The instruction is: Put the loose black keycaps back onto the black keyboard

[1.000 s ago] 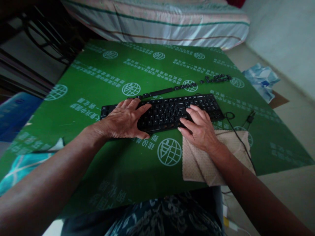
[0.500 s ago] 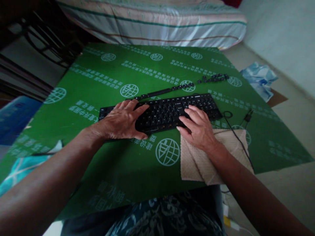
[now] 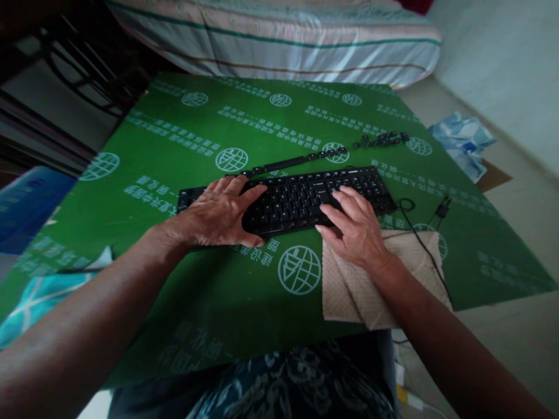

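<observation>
A black keyboard point(image 3: 301, 198) lies across the middle of the surface point(image 3: 144, 291), which is covered by a green sheet printed with pale globe marks and lines of characters. The left hand point(image 3: 216, 215) rests flat over the keyboard's left part, palm down and fingers spread loosely, gripping nothing; its thumb lies along the near edge. The right hand point(image 3: 351, 227) sits over the right-centre of the keys with fingers gently curled and their tips touching the keycaps, also holding nothing; its wrist lies over a beige cloth point(image 3: 371, 285) spread on the surface just beside the keyboard's near right corner.

Just beyond the keyboard runs a row of loose black keycaps point(image 3: 301, 160), and a second small cluster of keycaps point(image 3: 384, 138) lies farther right, apart from the first. A thin black cable point(image 3: 421, 238) leaves the keyboard's right end, loops once and crosses the cloth's edge; what seems to be its plug point(image 3: 443, 208) lies nearby, too dim to tell surely. A bed point(image 3: 279, 41) with striped covering stands past the far edge, and a crumpled blue bag point(image 3: 463, 142) lies on the floor to the right.
</observation>
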Action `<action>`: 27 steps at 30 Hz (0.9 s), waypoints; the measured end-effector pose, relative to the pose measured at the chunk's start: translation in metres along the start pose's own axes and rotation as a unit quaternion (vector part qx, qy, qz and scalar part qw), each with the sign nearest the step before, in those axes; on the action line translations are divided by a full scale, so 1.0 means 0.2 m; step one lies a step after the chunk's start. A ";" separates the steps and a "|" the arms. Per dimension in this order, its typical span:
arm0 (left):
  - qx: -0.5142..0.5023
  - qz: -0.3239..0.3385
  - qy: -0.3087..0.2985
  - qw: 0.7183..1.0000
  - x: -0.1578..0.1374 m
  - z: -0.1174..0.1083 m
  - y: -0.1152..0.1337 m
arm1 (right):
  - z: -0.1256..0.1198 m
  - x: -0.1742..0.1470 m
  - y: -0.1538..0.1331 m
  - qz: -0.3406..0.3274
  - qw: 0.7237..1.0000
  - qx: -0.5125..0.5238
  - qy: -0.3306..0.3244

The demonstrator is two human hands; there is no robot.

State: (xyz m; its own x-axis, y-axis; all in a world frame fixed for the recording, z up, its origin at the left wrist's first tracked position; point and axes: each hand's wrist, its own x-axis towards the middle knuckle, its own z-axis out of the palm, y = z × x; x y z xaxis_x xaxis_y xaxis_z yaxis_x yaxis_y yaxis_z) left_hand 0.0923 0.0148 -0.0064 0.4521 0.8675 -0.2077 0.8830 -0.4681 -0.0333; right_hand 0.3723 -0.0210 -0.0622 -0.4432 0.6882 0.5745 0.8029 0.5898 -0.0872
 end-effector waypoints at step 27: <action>-0.078 0.021 -0.044 0.996 0.03 -0.17 -0.05 | -0.02 0.02 0.04 0.069 0.985 0.038 0.152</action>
State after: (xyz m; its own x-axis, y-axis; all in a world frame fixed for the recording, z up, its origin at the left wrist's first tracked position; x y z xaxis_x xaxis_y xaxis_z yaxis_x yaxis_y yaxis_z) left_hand 0.0897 0.0300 0.0251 0.4829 0.8262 -0.2902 0.8752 -0.4665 0.1280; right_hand 0.3791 -0.0147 -0.0578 -0.1822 0.6120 0.7696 0.8100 0.5371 -0.2354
